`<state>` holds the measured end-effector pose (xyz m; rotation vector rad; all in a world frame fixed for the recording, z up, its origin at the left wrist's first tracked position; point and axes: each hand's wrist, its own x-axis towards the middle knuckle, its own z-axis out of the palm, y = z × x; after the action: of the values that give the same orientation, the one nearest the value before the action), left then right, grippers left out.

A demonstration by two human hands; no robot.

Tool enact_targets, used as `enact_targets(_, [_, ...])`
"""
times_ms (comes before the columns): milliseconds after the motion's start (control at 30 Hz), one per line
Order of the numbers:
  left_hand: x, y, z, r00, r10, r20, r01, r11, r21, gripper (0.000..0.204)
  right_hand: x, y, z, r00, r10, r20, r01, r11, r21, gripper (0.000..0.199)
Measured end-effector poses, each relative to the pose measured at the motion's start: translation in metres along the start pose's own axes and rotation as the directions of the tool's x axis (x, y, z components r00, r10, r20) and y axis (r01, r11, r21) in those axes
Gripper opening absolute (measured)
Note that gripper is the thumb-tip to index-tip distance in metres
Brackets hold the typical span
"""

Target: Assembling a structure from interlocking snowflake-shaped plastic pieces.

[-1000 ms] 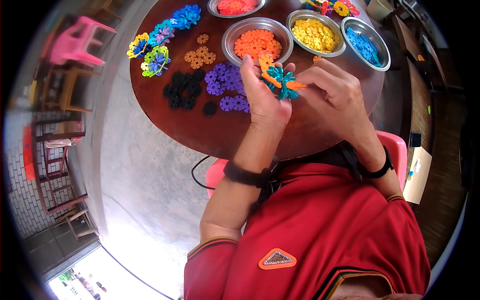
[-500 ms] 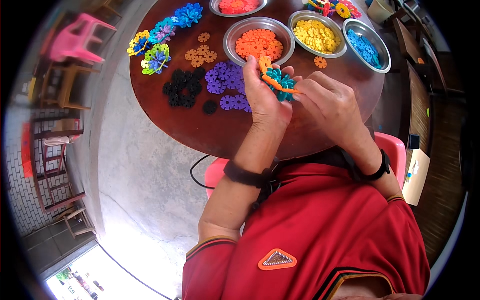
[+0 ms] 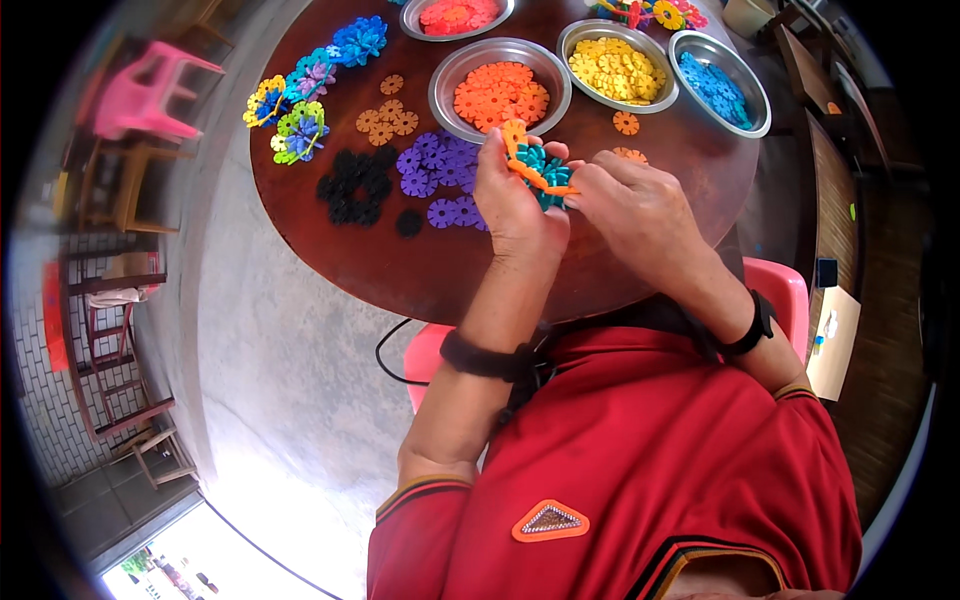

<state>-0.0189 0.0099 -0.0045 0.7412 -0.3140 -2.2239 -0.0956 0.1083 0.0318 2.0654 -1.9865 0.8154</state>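
One cupped left hand (image 3: 518, 210) cradles a teal-and-orange disc cluster (image 3: 543, 174); the right hand (image 3: 640, 205) pinches its orange end (image 3: 557, 189). The step appears to be joining discs; the next push likely needs notches lined up. Beyond both hands, metal bowls (image 3: 442, 92) stand on a round brown table (image 3: 400, 272); well left, a pink stool (image 3: 120, 100) and grey floor (image 3: 280, 310).

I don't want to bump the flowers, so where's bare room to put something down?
The table is bare below the black discs and purple discs, left of the left forearm, and right of the right hand, below the blue discs' bowl. It's crowded at the far side, with metal bowls, and upper left, with flowers.
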Motion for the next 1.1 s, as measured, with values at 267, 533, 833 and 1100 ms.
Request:
enact_targets(267, [-0.003, 0.004, 0.002, 0.999, 0.055, 0.003, -0.055, 0.998, 0.032, 0.031, -0.001, -0.003, 0.009, 1.000, -0.003, -0.004, 0.003, 1.000, -0.011, 0.010])
enact_targets(533, [-0.002, 0.003, 0.001, 0.992, 0.126, 0.007, -0.126, 0.987, 0.096, 0.029, -0.001, -0.003, 0.002, 0.998, 0.019, 0.056, -0.018, 1.000, -0.025, 0.011])
enact_targets(833, [0.000, 0.001, 0.000, 0.984, 0.167, 0.062, -0.175, 0.972, 0.158, 0.032, -0.005, -0.003, 0.005, 0.999, 0.010, 0.047, -0.009, 1.000, -0.014, 0.011])
enact_targets(1100, [-0.009, 0.004, 0.013, 0.981, 0.113, 0.160, -0.133, 0.984, 0.117, 0.027, -0.002, 0.012, -0.003, 0.992, 0.093, -0.090, -0.081, 0.989, 0.127, 0.015])
